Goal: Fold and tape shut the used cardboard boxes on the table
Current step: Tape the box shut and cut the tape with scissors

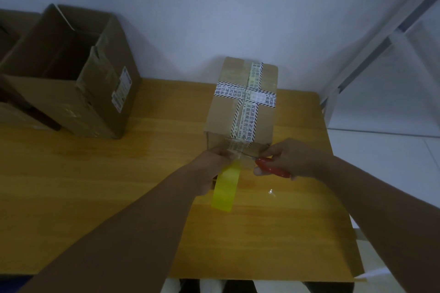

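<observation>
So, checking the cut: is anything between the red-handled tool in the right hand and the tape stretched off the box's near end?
Nothing visible. The red-handled tool in the right hand has its tip at the tape strip, between the box and the yellow roll that the left hand holds.

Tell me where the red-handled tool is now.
In the head view the red-handled tool is right of centre, held by the right hand at the near end of the taped box, its tip toward the yellow tape roll in the left hand.
</observation>
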